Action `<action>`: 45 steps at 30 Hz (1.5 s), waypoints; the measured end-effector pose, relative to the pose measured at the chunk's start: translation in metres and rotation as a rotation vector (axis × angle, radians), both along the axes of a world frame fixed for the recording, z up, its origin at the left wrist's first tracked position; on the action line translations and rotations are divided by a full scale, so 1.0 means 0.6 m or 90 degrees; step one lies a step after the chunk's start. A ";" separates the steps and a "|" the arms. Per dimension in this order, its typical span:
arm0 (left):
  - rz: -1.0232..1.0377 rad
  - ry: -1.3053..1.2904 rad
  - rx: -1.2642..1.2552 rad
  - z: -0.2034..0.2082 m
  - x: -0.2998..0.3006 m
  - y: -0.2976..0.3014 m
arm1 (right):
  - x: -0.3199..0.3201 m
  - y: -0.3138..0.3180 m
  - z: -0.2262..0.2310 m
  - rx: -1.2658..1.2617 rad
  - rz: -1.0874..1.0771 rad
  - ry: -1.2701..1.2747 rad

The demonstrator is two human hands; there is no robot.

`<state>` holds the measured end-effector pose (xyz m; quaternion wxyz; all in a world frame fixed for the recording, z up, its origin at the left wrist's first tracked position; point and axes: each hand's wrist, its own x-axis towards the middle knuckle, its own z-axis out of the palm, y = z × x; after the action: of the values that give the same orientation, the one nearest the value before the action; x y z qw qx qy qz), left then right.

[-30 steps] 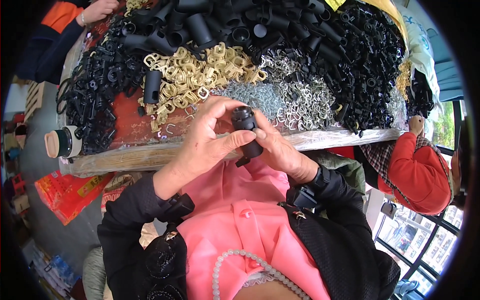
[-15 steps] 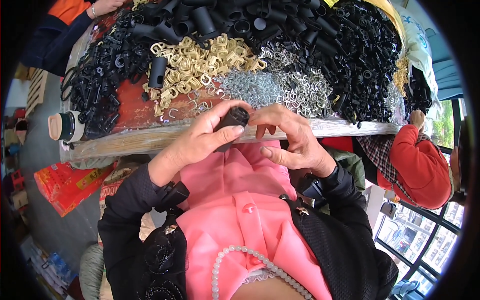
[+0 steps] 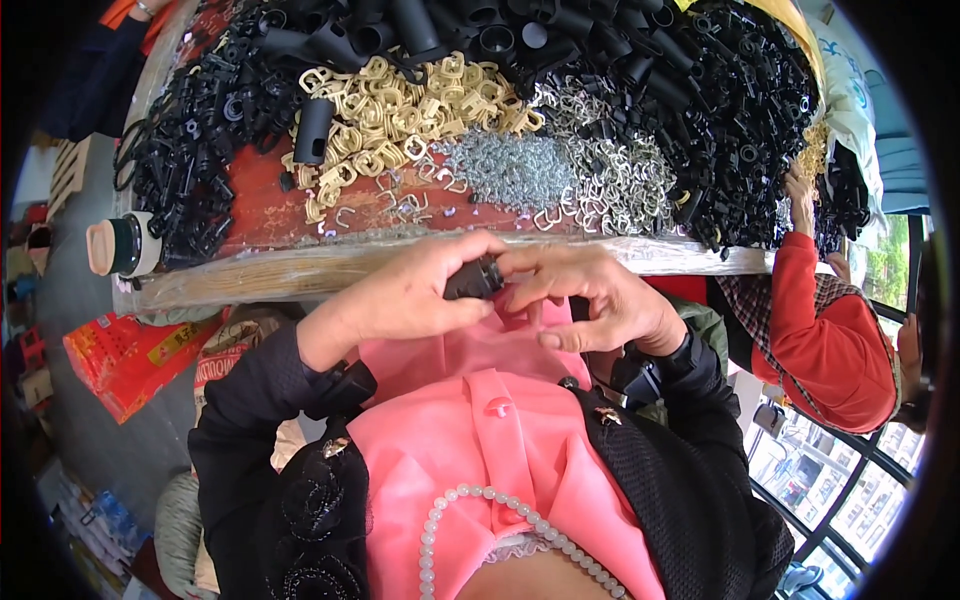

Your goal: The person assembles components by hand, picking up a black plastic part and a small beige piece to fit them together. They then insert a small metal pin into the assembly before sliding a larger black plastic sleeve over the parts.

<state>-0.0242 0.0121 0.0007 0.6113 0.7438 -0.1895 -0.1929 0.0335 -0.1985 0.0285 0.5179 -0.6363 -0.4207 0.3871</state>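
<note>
Black fitting [image 3: 473,280], a short stubby plastic part, is held just below the near edge of the table [image 3: 300,268], over the person's pink shirt [image 3: 500,430]. Its long axis lies roughly left to right with a slight tilt, the right end raised toward the table; which end is the open one cannot be told, since fingers cover most of it. Left hand [image 3: 400,295] is closed around the fitting's left part, thumb on top. Right hand [image 3: 590,300] pinches the right end with thumb and forefinger, the other fingers curled loose. Table has a pale worn wooden edge and a red top, nearly covered with sorted heaps. Black tubes [image 3: 480,30] and smaller black plastic parts [image 3: 750,120] lie along the far side of the table, matt and moulded. Tan clips [image 3: 400,110] form a loose heap at the table's middle, with one black tube lying among them. Silver wire clips [image 3: 560,170] sit right of the tan heap, fine and shiny. A cup [image 3: 120,247] lies on its side at the table's left end. A person in a red sleeve [image 3: 810,320] reaches onto the table's right end.
</note>
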 end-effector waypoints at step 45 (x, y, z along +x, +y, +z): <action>-0.135 0.277 0.169 -0.004 0.097 0.128 | 0.152 -0.040 -0.028 -0.071 0.085 0.302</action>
<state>0.0342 0.0889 -0.0015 0.5109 0.7346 -0.1036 -0.4343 0.1245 -0.2224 0.0115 0.5393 -0.5262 -0.3063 0.5817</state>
